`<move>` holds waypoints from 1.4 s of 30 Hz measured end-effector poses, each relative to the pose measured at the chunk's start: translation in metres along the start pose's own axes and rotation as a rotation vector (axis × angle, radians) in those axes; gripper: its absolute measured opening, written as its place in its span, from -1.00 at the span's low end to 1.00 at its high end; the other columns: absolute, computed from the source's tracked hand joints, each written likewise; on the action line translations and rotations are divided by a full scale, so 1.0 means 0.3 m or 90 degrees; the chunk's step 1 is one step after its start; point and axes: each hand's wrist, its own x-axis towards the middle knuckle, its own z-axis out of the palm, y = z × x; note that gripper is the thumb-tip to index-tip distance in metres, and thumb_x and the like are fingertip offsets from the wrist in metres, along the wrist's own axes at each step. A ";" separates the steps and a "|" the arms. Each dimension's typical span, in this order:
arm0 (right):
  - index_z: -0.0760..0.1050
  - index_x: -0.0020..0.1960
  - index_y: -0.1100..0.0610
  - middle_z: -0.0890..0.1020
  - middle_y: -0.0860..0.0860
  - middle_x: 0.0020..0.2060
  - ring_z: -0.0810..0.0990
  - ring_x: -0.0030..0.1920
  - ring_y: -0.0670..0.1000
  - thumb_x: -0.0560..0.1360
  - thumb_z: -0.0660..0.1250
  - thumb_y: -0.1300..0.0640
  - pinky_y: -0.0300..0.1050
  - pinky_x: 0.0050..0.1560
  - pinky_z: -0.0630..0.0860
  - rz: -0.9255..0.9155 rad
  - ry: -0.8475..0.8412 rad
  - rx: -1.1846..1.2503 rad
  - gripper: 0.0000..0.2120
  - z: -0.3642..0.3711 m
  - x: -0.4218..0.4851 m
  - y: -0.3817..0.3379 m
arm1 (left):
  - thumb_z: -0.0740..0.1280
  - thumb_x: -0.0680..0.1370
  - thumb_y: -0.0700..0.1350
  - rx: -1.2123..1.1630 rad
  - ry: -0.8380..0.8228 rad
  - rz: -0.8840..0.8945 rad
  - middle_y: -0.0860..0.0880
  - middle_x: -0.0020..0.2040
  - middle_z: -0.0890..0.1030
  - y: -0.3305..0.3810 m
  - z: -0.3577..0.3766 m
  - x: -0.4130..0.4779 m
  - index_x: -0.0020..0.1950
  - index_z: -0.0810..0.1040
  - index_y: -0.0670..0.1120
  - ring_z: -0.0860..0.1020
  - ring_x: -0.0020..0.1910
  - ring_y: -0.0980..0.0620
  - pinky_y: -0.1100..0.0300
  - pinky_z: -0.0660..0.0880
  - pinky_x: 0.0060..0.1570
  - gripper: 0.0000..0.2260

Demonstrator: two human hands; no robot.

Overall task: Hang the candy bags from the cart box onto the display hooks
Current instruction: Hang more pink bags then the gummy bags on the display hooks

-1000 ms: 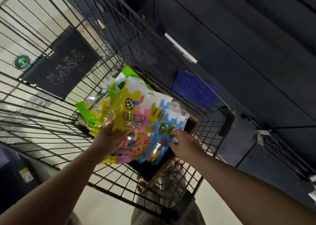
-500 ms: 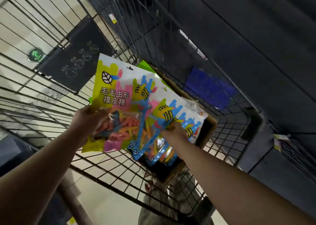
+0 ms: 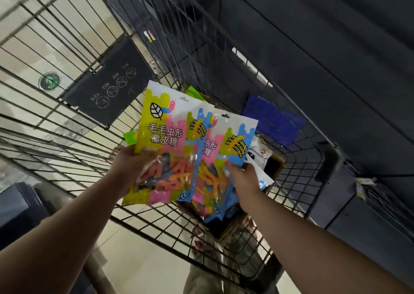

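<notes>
Cardboard, brown and open-topped, forms the box [image 3: 280, 162] sitting in the wire-mesh cart [image 3: 298, 188], just beyond the right hand [image 3: 245, 181]; a white packet [image 3: 259, 152] lies in it, and green packets [image 3: 195, 92] show past the held bags. Two glossy plastic candy bags are flat rectangles with clear windows showing worm-shaped gummies. The left hand [image 3: 132, 166] grips the front bag [image 3: 165, 137] at its lower left edge, fingers curled behind it. The right hand clasps the right edge of the second bag [image 3: 226, 155], tucked behind the first. Both bags run lengthwise up from the hands, hang-holes at the far end, tops leaning slightly right.
</notes>
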 end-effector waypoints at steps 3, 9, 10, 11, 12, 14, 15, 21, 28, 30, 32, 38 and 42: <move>0.47 0.16 0.16 0.55 -0.01 -0.19 0.50 -0.21 -0.05 0.56 0.30 0.15 -0.24 -0.30 0.38 -0.068 -0.016 -0.008 -0.80 -0.030 -0.042 -0.001 | 0.39 0.52 -0.18 -0.008 -0.038 0.024 -0.29 -0.07 0.68 0.012 0.026 -0.039 -0.06 0.66 -0.18 0.66 -0.06 -0.31 -0.33 0.54 0.01 -0.91; 0.51 0.19 0.13 0.57 0.00 -0.11 0.52 -0.08 0.02 0.59 0.26 0.10 -0.01 0.02 0.48 -0.092 0.008 0.047 -0.79 -0.127 -0.129 -0.033 | 0.37 0.52 -0.20 -0.084 -0.080 0.029 -0.30 -0.02 0.66 0.064 0.060 -0.130 -0.03 0.65 -0.22 0.63 -0.03 -0.35 -0.43 0.48 0.00 -0.89; 0.51 0.18 0.10 0.56 -0.03 -0.13 0.52 -0.12 -0.01 0.60 0.25 0.09 0.00 0.02 0.48 -0.103 0.019 0.048 -0.81 -0.152 -0.142 -0.042 | 0.37 0.52 -0.23 -0.102 -0.081 0.034 -0.31 -0.04 0.66 0.077 0.067 -0.148 -0.07 0.65 -0.21 0.63 -0.05 -0.36 -0.43 0.49 -0.02 -0.92; 0.50 0.19 0.09 0.55 -0.04 -0.14 0.50 -0.17 -0.05 0.60 0.24 0.09 -0.08 -0.04 0.47 -0.117 0.033 0.048 -0.81 -0.179 -0.161 -0.056 | 0.36 0.51 -0.26 -0.112 -0.079 0.039 -0.30 -0.09 0.66 0.090 0.073 -0.167 -0.10 0.64 -0.21 0.64 -0.09 -0.33 -0.39 0.52 -0.05 -0.93; 0.51 0.18 0.09 0.55 -0.04 -0.16 0.48 -0.22 -0.08 0.61 0.23 0.10 -0.17 -0.12 0.45 -0.132 0.050 0.054 -0.81 -0.208 -0.178 -0.066 | 0.34 0.51 -0.28 -0.122 -0.083 0.048 -0.26 -0.14 0.66 0.107 0.085 -0.190 -0.11 0.63 -0.21 0.64 -0.14 -0.29 -0.31 0.54 -0.07 -0.93; 0.52 0.10 0.10 0.52 -0.03 -0.26 0.43 -0.32 -0.08 0.60 0.23 0.12 -0.33 -0.37 0.41 -0.152 0.088 0.067 -0.86 -0.264 -0.215 -0.082 | 0.33 0.51 -0.30 -0.124 -0.109 0.064 -0.24 -0.19 0.66 0.137 0.103 -0.234 -0.11 0.62 -0.22 0.64 -0.18 -0.25 -0.26 0.55 -0.06 -0.93; 0.52 0.08 0.12 0.51 -0.02 -0.30 0.42 -0.35 -0.07 0.60 0.24 0.12 -0.33 -0.45 0.39 -0.163 0.108 0.071 -0.87 -0.290 -0.239 -0.091 | 0.34 0.50 -0.30 -0.126 -0.125 0.074 -0.25 -0.19 0.66 0.151 0.111 -0.257 -0.13 0.61 -0.23 0.65 -0.18 -0.27 -0.26 0.56 -0.07 -0.93; 0.49 -0.08 0.16 0.43 0.13 -0.41 0.36 -0.47 -0.05 0.60 0.24 0.10 -0.26 -0.53 0.30 -0.199 0.153 0.126 -0.84 -0.440 -0.391 -0.141 | 0.45 0.44 -0.23 -0.128 -0.163 0.109 -0.36 0.03 0.63 0.235 0.191 -0.384 -0.03 0.59 -0.27 0.65 -0.15 -0.30 -0.26 0.57 0.00 -0.83; 0.44 -0.08 0.15 0.50 0.05 -0.30 0.45 -0.35 0.00 0.61 0.22 0.08 -0.13 -0.34 0.41 -0.199 0.200 0.185 -0.84 -0.627 -0.553 -0.102 | 0.33 0.55 -0.20 -0.031 -0.253 0.175 0.11 -0.54 0.60 0.318 0.315 -0.562 -0.11 0.57 -0.14 0.56 -0.57 0.25 0.42 0.40 -0.63 -0.94; 0.46 -0.01 0.14 0.53 0.07 -0.22 0.48 -0.28 0.03 0.60 0.23 0.09 -0.09 -0.28 0.47 -0.198 0.224 0.217 -0.87 -0.684 -0.607 -0.090 | 0.33 0.55 -0.24 -0.037 -0.273 0.178 0.06 -0.49 0.64 0.325 0.352 -0.583 -0.03 0.61 -0.23 0.59 -0.54 0.18 0.37 0.42 -0.63 -0.92; 0.49 0.04 0.11 0.56 0.08 -0.18 0.51 -0.20 0.09 0.59 0.26 0.09 0.10 -0.10 0.56 -0.201 0.241 0.257 -0.89 -0.742 -0.658 -0.069 | 0.33 0.55 -0.28 -0.024 -0.294 0.172 0.02 -0.43 0.67 0.325 0.393 -0.611 -0.01 0.60 -0.24 0.63 -0.49 0.14 0.34 0.46 -0.60 -0.91; 0.55 0.00 0.08 0.63 0.06 -0.11 0.59 -0.05 0.09 0.55 0.31 0.05 0.14 0.17 0.52 -0.222 0.317 0.307 -0.88 -0.944 -0.791 0.053 | 0.40 0.50 -0.21 0.004 -0.350 0.164 -0.32 -0.05 0.67 0.288 0.529 -0.755 -0.02 0.66 -0.24 0.66 -0.11 -0.22 -0.30 0.55 0.00 -0.88; 0.55 0.01 0.05 0.65 0.18 -0.01 0.64 -0.01 0.20 0.56 0.30 0.03 0.23 0.16 0.54 -0.230 0.355 0.338 -0.88 -1.087 -0.922 0.193 | 0.36 0.51 -0.26 0.024 -0.413 0.170 -0.20 -0.19 0.70 0.219 0.652 -0.913 -0.05 0.64 -0.17 0.68 -0.32 -0.13 -0.16 0.60 -0.25 -0.93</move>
